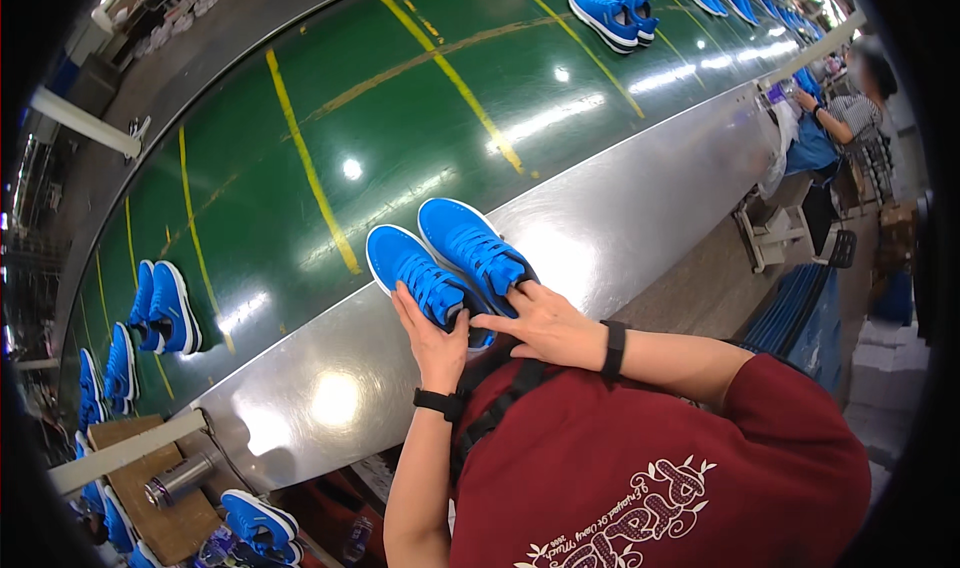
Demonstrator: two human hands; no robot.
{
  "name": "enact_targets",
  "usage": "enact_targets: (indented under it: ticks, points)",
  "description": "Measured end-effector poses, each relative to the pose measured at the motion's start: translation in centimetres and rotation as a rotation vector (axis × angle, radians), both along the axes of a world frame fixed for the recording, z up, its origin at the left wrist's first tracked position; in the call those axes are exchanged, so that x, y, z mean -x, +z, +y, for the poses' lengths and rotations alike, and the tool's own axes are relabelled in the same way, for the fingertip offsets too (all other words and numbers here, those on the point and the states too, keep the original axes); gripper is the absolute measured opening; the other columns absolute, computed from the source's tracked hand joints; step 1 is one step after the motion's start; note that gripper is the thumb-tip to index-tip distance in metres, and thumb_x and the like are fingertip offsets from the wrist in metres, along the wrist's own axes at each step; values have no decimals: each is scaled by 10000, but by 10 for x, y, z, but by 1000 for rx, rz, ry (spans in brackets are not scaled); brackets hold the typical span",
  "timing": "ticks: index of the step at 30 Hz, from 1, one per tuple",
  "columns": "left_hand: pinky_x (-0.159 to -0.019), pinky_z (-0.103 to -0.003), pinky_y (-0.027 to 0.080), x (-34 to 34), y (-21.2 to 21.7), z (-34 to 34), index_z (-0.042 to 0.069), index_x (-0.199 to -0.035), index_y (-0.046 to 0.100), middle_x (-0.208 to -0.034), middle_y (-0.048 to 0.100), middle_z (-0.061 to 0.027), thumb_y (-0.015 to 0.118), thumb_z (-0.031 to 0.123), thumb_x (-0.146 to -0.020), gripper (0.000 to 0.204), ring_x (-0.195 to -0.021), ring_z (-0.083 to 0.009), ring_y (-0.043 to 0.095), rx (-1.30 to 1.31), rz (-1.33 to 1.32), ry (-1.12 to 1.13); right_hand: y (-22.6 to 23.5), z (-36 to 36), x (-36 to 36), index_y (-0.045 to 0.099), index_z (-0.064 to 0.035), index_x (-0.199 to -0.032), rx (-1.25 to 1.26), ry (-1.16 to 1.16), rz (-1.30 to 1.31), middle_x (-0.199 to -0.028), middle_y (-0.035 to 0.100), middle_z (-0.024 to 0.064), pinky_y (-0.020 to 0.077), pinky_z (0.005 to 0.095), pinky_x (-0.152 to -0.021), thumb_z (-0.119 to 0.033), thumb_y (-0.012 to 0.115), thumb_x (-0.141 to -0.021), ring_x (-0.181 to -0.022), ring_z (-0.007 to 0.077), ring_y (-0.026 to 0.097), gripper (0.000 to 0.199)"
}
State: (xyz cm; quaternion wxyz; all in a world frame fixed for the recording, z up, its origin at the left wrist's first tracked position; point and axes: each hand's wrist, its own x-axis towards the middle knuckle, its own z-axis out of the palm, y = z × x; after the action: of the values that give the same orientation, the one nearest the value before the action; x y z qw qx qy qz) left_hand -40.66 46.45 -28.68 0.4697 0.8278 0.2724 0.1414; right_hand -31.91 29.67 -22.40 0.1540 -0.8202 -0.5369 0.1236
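Two blue sneakers with white soles lie side by side in front of me, toes pointing away over the green belt. My left hand (432, 340) grips the left sneaker (412, 271) along its outer side, with the thumb near the collar. At the opening of the right sneaker (460, 236), my right hand (553, 323) holds the collar. One of its fingers stretches toward the heel of the left sneaker. The tips of some fingers are hidden inside the collars.
A green conveyor belt (375, 138) with yellow lines carries more blue sneakers (604, 18) beyond and to the left (172, 308). A steel ledge (640, 203) runs along its near side. A metal flask (180, 478) lies on a brown board (150, 513). Another person (855, 108) works at far right.
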Motion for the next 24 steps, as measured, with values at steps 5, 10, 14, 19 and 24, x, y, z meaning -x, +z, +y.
enact_targets:
  ticks: [5, 10, 14, 19, 24]
  points:
    - [-1132, -399, 210, 0, -17, 4, 1, -1475, 117, -1493, 210, -225, 723, 53, -729, 963, -1389, -334, 235, 60, -31, 13, -23, 14, 4, 539, -178, -1107, -60, -51, -48, -986, 564, 176, 423, 397, -717, -333, 813, -605, -985, 348, 522, 592]
    - [-1129, -393, 217, 8, -18, -3, 16, -1483, 103, -1500, 205, -207, 706, 29, -726, 969, -1380, -309, 248, 16, -46, -9, -35, 16, -5, 543, -161, -1034, -98, -19, 47, -936, 571, 190, 453, 418, -670, -355, 791, -622, -912, 376, 569, 519]
    - [-1121, -385, 238, 11, -19, -5, 37, -1493, 98, -1493, 218, -188, 675, 7, -722, 963, -1361, -287, 275, 141, -65, 41, -40, 16, -6, 551, -157, -984, -178, 16, 71, -900, 577, 199, 473, 428, -683, -365, 769, -641, -888, 396, 581, 456]
    - [-1131, -381, 206, 4, 6, -14, 28, -1490, 142, -1527, 190, -173, 628, 107, -853, 805, -1390, -287, 245, 436, -89, 4, -46, 1, -26, 569, -144, -958, -268, -13, 80, -846, 593, 180, 478, 434, -670, -355, 731, -692, -856, 373, 586, 375]
    - [-1133, -440, 172, -2, 6, -11, 7, -1467, 210, -1510, 202, -255, 482, 274, -970, 627, -1412, -360, 180, 281, -1, 84, -24, -44, -66, 569, -173, -994, -212, -78, -2, -837, 584, 119, 465, 417, -714, -439, 727, -702, -839, 309, 592, 425]
